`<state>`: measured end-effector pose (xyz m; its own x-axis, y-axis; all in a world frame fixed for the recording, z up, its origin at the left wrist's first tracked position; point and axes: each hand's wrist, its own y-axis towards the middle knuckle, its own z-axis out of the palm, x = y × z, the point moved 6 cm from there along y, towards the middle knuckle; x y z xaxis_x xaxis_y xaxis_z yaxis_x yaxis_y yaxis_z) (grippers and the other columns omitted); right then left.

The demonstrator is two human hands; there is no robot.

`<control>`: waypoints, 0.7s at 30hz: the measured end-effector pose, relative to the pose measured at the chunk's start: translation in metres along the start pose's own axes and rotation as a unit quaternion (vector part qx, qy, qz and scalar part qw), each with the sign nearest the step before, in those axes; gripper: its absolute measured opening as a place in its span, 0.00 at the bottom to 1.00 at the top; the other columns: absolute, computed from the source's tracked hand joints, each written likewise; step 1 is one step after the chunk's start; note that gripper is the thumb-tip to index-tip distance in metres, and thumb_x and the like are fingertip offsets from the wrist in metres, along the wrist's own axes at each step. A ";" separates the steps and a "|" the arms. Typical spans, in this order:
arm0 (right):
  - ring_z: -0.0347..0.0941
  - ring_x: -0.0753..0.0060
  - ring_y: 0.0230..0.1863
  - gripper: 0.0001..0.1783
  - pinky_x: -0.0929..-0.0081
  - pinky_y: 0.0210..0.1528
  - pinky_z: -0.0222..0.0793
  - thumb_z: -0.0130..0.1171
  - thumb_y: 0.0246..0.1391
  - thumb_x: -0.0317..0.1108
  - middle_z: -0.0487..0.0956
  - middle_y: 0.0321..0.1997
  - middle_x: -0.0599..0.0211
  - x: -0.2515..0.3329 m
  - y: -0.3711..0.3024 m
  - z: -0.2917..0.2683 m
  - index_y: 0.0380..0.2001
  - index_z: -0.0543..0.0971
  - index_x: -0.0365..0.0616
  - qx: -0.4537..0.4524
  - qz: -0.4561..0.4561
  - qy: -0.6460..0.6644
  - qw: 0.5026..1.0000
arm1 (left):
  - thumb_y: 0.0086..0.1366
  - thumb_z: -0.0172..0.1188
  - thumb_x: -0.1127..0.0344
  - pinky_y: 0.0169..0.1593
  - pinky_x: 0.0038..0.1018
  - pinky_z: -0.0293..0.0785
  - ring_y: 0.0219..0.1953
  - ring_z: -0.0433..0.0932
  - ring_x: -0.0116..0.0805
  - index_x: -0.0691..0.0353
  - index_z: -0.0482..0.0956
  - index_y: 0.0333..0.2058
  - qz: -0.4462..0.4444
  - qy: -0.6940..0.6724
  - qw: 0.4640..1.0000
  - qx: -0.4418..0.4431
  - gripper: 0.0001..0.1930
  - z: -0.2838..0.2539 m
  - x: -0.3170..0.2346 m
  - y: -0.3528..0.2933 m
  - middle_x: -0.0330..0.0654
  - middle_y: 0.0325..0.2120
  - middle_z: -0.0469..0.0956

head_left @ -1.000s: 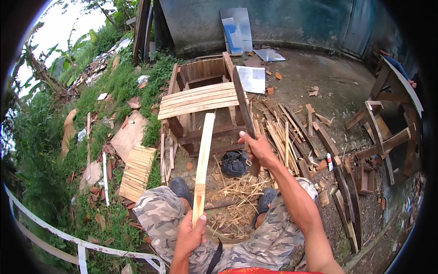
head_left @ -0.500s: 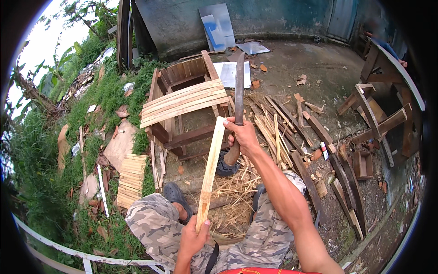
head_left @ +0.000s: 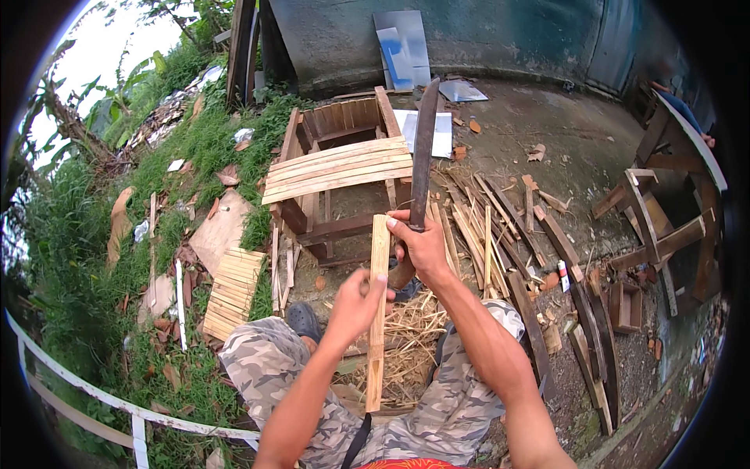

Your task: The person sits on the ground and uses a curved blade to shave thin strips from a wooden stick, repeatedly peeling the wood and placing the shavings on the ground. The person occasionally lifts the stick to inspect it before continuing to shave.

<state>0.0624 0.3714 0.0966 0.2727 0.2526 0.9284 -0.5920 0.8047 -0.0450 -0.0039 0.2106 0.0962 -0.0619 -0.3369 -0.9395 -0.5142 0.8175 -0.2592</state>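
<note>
My right hand [head_left: 423, 248] is closed round the handle of a machete [head_left: 423, 152], whose dark blade points up and away from me. Its thumb and forefinger also touch the top end of a pale wooden strip [head_left: 376, 336]. The strip stands nearly upright in the picture, its lower end over my lap. Around its upper middle, the fingers of my left hand [head_left: 361, 301] are closed on the strip. Beyond both hands is a wooden frame [head_left: 344, 230] with several pale slats [head_left: 336, 170] laid across its top.
Wood shavings [head_left: 406, 336] cover the ground between my feet. Loose strips and dark boards [head_left: 539, 332] lie to the right, near a wooden stool [head_left: 648, 211]. A bundle of short slats [head_left: 234, 291] rests on the grass at left. A white railing [head_left: 86, 399] curves along the lower left.
My left hand has moved up the strip from its lower end to its upper middle. The strip now stands more upright. The view has shifted, so the surroundings sit further right.
</note>
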 end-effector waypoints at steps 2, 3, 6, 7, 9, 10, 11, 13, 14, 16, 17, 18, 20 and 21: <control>0.68 0.84 0.16 0.13 0.83 0.17 0.62 0.67 0.57 0.31 0.78 0.24 0.73 0.000 -0.001 0.000 0.44 0.81 0.35 -0.019 -0.019 -0.019 0.999 | 0.71 0.57 0.55 0.37 0.34 0.79 0.30 0.86 0.42 0.67 0.76 0.45 0.059 0.125 0.990 -0.020 0.18 -0.009 -0.023 0.017 0.49 0.28 0.85; 0.68 0.84 0.16 0.13 0.83 0.17 0.62 0.67 0.57 0.31 0.78 0.23 0.74 0.000 -0.001 0.000 0.44 0.81 0.35 -0.029 -0.025 -0.022 0.999 | 0.70 0.57 0.55 0.37 0.35 0.78 0.29 0.85 0.44 0.67 0.76 0.45 0.068 0.173 0.982 -0.022 0.18 -0.011 -0.027 0.020 0.50 0.26 0.85; 0.69 0.84 0.16 0.13 0.82 0.17 0.62 0.66 0.58 0.31 0.78 0.23 0.73 -0.007 0.002 -0.002 0.43 0.81 0.35 -0.060 -0.021 -0.036 0.997 | 0.69 0.58 0.57 0.36 0.42 0.77 0.29 0.83 0.52 0.67 0.76 0.43 0.135 0.288 0.947 -0.038 0.16 -0.015 -0.036 0.029 0.53 0.22 0.82; 0.69 0.84 0.16 0.13 0.82 0.17 0.62 0.66 0.58 0.32 0.78 0.23 0.73 -0.010 0.002 -0.002 0.43 0.81 0.35 -0.072 -0.015 -0.043 0.996 | 0.68 0.57 0.58 0.35 0.45 0.77 0.29 0.83 0.56 0.67 0.76 0.42 0.159 0.330 0.929 -0.049 0.15 -0.015 -0.036 0.030 0.55 0.21 0.81; 0.70 0.82 0.16 0.13 0.81 0.17 0.63 0.66 0.59 0.32 0.78 0.24 0.71 -0.020 0.003 -0.003 0.43 0.81 0.34 -0.091 0.018 -0.028 0.995 | 0.68 0.57 0.59 0.33 0.50 0.77 0.29 0.82 0.60 0.67 0.75 0.40 0.193 0.376 0.904 -0.060 0.14 -0.014 -0.033 0.033 0.58 0.20 0.80; 0.71 0.82 0.16 0.13 0.81 0.17 0.63 0.65 0.59 0.32 0.79 0.25 0.70 -0.022 0.003 -0.003 0.43 0.81 0.34 -0.091 0.021 -0.009 0.996 | 0.67 0.58 0.60 0.33 0.51 0.77 0.28 0.81 0.61 0.67 0.75 0.40 0.201 0.382 0.900 -0.061 0.14 -0.014 -0.030 0.034 0.59 0.19 0.79; 0.71 0.81 0.17 0.13 0.81 0.16 0.63 0.65 0.59 0.32 0.79 0.26 0.69 -0.025 0.004 -0.002 0.43 0.81 0.34 -0.092 0.029 0.011 0.995 | 0.67 0.58 0.60 0.32 0.53 0.76 0.27 0.81 0.61 0.68 0.74 0.39 0.204 0.388 0.897 -0.061 0.14 -0.014 -0.028 0.035 0.59 0.18 0.78; 0.72 0.79 0.17 0.11 0.78 0.16 0.64 0.64 0.60 0.31 0.80 0.28 0.67 -0.030 0.007 0.000 0.41 0.80 0.34 -0.081 0.047 0.051 0.994 | 0.67 0.58 0.61 0.31 0.53 0.77 0.25 0.81 0.62 0.68 0.74 0.39 0.217 0.390 0.893 -0.056 0.14 -0.013 -0.027 0.038 0.60 0.18 0.78; 0.72 0.79 0.17 0.11 0.78 0.16 0.64 0.64 0.60 0.31 0.80 0.28 0.67 -0.031 0.008 0.000 0.40 0.80 0.34 -0.082 0.047 0.045 0.995 | 0.67 0.58 0.61 0.30 0.53 0.77 0.25 0.80 0.62 0.69 0.73 0.39 0.220 0.390 0.893 -0.053 0.14 -0.013 -0.027 0.038 0.60 0.18 0.78; 0.72 0.78 0.17 0.10 0.78 0.16 0.64 0.64 0.60 0.31 0.79 0.27 0.67 -0.031 0.012 -0.001 0.38 0.80 0.34 -0.084 0.050 0.041 0.994 | 0.67 0.58 0.61 0.30 0.51 0.76 0.25 0.80 0.62 0.69 0.74 0.38 0.212 0.392 0.894 -0.053 0.14 -0.014 -0.028 0.040 0.60 0.18 0.77; 0.72 0.79 0.17 0.09 0.78 0.16 0.64 0.63 0.60 0.32 0.79 0.27 0.67 -0.030 0.014 -0.002 0.37 0.79 0.34 -0.087 0.044 0.023 0.995 | 0.66 0.59 0.62 0.30 0.50 0.76 0.25 0.80 0.62 0.70 0.74 0.38 0.207 0.391 0.895 -0.053 0.14 -0.014 -0.029 0.041 0.60 0.18 0.77; 0.72 0.79 0.17 0.09 0.78 0.16 0.64 0.63 0.61 0.32 0.79 0.27 0.67 -0.030 0.015 -0.002 0.37 0.79 0.35 -0.090 0.039 0.004 0.995 | 0.66 0.59 0.62 0.30 0.50 0.76 0.25 0.80 0.62 0.70 0.74 0.38 0.208 0.398 0.892 -0.049 0.14 -0.013 -0.030 0.042 0.60 0.18 0.77; 0.72 0.79 0.17 0.09 0.78 0.16 0.64 0.62 0.61 0.32 0.79 0.27 0.67 -0.029 0.016 -0.004 0.35 0.79 0.35 -0.097 0.031 -0.040 0.994 | 0.66 0.59 0.62 0.30 0.51 0.76 0.25 0.80 0.63 0.70 0.74 0.37 0.201 0.406 0.891 -0.044 0.14 -0.012 -0.030 0.044 0.61 0.18 0.77; 0.72 0.79 0.17 0.09 0.78 0.16 0.64 0.61 0.62 0.32 0.79 0.26 0.67 -0.028 0.016 -0.005 0.35 0.79 0.35 -0.099 0.029 -0.066 0.992 | 0.66 0.59 0.62 0.31 0.51 0.76 0.25 0.80 0.63 0.70 0.74 0.37 0.204 0.407 0.890 -0.036 0.13 -0.011 -0.030 0.044 0.61 0.18 0.77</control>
<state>0.0490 0.3797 0.0677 0.1329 0.2391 0.9619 -0.4387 0.8844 -0.1593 -0.0343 0.2511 0.1152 -0.8396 -0.2699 -0.4714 -0.3592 0.9269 0.1092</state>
